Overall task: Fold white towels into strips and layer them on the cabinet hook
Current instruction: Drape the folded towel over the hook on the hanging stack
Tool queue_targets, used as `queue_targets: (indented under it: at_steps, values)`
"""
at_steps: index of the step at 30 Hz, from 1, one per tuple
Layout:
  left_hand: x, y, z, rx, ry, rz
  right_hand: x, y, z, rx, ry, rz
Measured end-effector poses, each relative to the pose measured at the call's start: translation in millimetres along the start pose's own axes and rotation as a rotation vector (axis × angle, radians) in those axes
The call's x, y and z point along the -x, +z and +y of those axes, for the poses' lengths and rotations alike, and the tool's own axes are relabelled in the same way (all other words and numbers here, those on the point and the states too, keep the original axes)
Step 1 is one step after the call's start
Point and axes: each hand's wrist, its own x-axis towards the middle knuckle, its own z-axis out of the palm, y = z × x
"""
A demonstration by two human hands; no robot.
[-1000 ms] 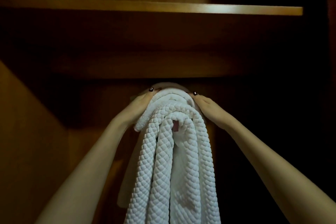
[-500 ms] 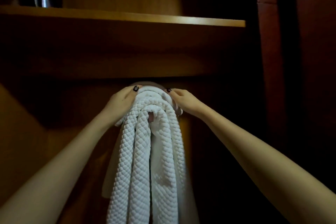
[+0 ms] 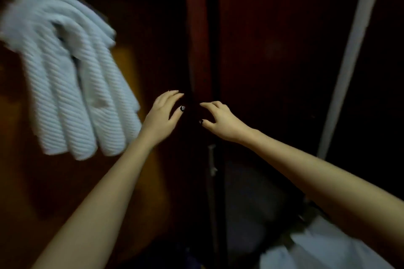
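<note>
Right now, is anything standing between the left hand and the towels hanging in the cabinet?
Nothing visible does. The left hand, fingers relaxed and holding nothing, hovers just right of the hanging white towels, with only a dark gap between them. The right hand is farther right, also holding nothing.

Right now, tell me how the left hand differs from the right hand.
The left hand has its fingers stretched nearly straight; the right hand has its fingers loosely curled. The left hand lies nearer the hanging towels; the right hand sits farther from them. Both are empty and touch no towel.
</note>
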Motion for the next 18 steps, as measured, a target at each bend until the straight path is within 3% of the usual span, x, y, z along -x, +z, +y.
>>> queue_targets:
  at_steps: [3, 8, 18]
  values:
    - [28.3, 89.9, 33.0, 0.058, 0.0, -0.213, 85.8, 5.4, 77.2, 0.091, 0.241, -0.037]
    - [98.8, 228.6, 123.8, 0.081, 0.238, -0.623, 246.2, 26.1, 164.5, 0.176, 0.721, -0.133]
    - [312.0, 403.2, 262.4, 0.22, 0.631, -1.255, 570.4, 119.0, 212.1, -0.073, 1.545, -0.058]
